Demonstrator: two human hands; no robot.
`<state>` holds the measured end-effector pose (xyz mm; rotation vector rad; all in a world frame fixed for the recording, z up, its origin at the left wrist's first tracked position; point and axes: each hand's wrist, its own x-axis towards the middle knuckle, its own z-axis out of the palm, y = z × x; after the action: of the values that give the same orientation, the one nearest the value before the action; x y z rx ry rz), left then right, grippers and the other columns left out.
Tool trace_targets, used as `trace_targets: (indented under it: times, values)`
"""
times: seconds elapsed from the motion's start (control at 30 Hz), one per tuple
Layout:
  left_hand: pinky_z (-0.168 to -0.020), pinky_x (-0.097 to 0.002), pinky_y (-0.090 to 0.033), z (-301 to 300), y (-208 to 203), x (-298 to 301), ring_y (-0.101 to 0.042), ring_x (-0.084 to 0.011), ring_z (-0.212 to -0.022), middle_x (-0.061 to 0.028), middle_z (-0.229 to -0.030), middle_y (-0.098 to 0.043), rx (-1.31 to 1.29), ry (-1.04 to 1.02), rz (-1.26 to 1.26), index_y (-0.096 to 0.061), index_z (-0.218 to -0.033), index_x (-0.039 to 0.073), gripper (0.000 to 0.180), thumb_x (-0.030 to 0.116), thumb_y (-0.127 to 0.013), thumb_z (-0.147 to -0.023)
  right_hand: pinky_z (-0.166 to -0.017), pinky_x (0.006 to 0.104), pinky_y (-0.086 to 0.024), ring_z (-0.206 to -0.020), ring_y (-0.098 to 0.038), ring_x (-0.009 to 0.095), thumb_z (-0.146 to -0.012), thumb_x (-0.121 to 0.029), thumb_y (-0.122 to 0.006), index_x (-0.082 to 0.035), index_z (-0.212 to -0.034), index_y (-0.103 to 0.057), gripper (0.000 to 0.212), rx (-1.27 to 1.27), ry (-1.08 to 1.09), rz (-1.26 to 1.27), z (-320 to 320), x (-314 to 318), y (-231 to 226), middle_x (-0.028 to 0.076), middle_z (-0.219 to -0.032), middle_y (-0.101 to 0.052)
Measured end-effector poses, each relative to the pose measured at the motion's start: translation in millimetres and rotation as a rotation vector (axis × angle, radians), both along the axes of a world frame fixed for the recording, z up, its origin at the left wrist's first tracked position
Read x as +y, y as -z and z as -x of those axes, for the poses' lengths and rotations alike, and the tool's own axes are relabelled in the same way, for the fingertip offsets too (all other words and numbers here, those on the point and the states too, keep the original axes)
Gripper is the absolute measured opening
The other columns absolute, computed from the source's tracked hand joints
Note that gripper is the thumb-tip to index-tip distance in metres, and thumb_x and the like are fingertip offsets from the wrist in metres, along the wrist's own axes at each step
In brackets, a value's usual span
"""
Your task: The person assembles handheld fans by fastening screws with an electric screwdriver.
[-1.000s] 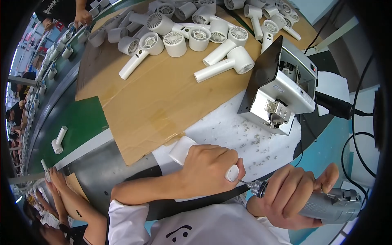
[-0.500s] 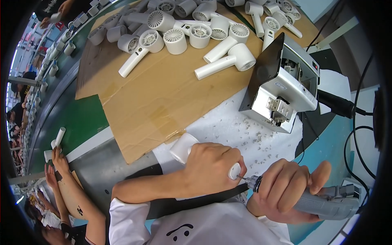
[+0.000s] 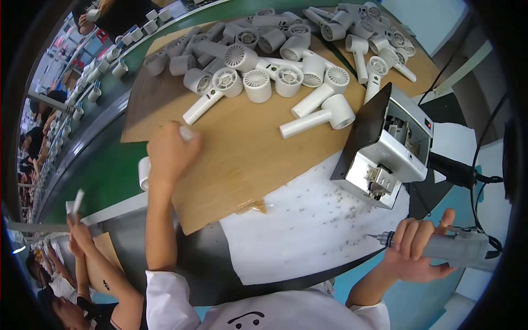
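Observation:
My left hand (image 3: 171,154) is closed around a white handheld fan (image 3: 144,174), over the left edge of the cardboard. The fan's round head shows left of my wrist and its handle end pokes out by my thumb; my fingers hide the rest. At the right, my right hand (image 3: 413,245) grips a grey electric screwdriver (image 3: 454,248), whose bit points left over the white sheet (image 3: 275,236). Behind it stands a black-and-silver screw feeder (image 3: 379,148). Small screws (image 3: 335,220) lie scattered on the sheet.
Many white handheld fans (image 3: 257,86) are heaped on the cardboard (image 3: 236,159) at the far side. A conveyor with white parts (image 3: 120,68) runs along the left. At lower left, a co-worker's hands (image 3: 80,236) hold a white part. Black cables (image 3: 478,192) hang at right.
My left hand has carried the fan away from the screwdriver, leftward and farther off. My right hand has moved right and slightly away with the screwdriver. The view has shifted too.

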<state>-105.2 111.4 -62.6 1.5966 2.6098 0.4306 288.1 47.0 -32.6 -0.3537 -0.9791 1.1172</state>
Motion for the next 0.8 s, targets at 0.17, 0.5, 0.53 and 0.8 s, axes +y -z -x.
trace_targets:
  times: [0.17,0.5,0.53,0.8]
  values:
    - [-0.072,-0.0443,-0.051,32,36,23,-0.064,-0.0396,-0.074,-0.0193,-0.081,-0.069,0.350,0.417,-0.461,-0.066,-0.093,-0.005,0.034,0.027,-0.072,-0.080,-0.045,0.0279,-0.033,-0.042,-0.039,0.012,-0.090,-0.061,-0.045,-0.006,-0.116,-0.033,0.062,-0.043,-0.007,-0.041,13,15,-7,0.002,-0.057,-0.046]
    - [-0.056,-0.0217,-0.042,14,0,21,-0.056,-0.0069,-0.069,-0.0024,-0.078,-0.061,-0.472,0.134,-0.399,-0.062,-0.108,0.003,0.030,0.012,-0.074,-0.082,-0.051,0.0326,-0.041,-0.046,-0.043,0.015,-0.076,-0.082,-0.047,-0.007,-0.114,-0.028,0.086,-0.198,0.095,-0.138,17,55,10,0.005,-0.060,-0.049]
    - [-0.056,-0.0217,-0.042,11,0,18,-0.056,-0.0069,-0.069,-0.0024,-0.078,-0.061,-0.471,0.129,-0.395,-0.062,-0.108,0.003,0.030,0.012,-0.074,-0.082,-0.051,0.0326,-0.041,-0.046,-0.043,0.015,-0.076,-0.083,-0.046,-0.007,-0.114,-0.029,0.086,-0.195,0.101,-0.144,17,56,10,0.005,-0.060,-0.048]
    - [-0.070,-0.0325,-0.049,2,37,17,-0.059,-0.0190,-0.076,-0.0108,-0.094,-0.064,-0.171,0.317,-0.183,-0.062,-0.109,0.000,0.036,0.016,-0.076,-0.081,-0.046,0.0299,-0.037,-0.045,-0.039,0.013,-0.080,-0.080,-0.041,-0.006,-0.112,-0.030,0.082,-0.232,0.131,-0.069,27,64,10,0.003,-0.057,-0.045]
